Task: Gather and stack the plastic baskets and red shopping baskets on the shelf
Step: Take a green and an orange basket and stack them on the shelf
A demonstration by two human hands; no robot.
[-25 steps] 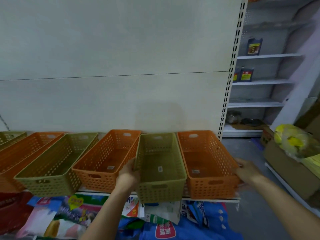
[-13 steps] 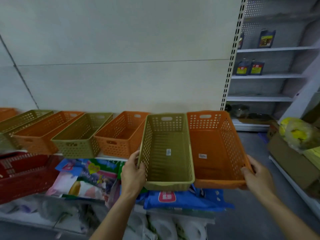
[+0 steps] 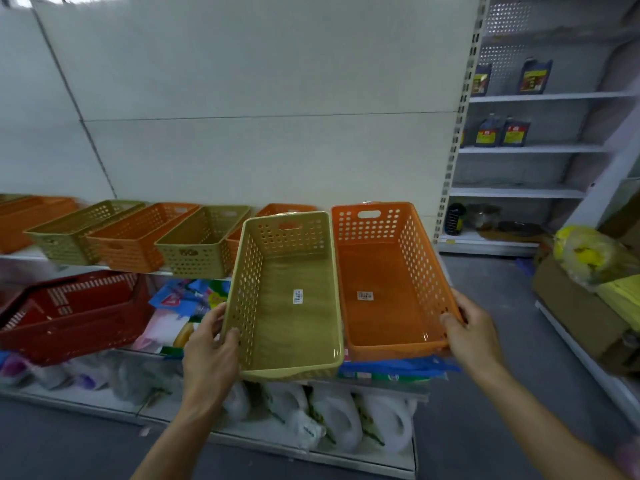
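Gathering underway: I have left hand [image 3: 211, 344] gripping the green basket [image 3: 294, 299] and right hand [image 3: 471, 330] the orange basket [image 3: 388, 282] at three o'clock, nesting next.

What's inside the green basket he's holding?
The green basket in the left hand holds nothing but a small white sticker on its floor. The whole inside shows; the sticker's print is too small to read.
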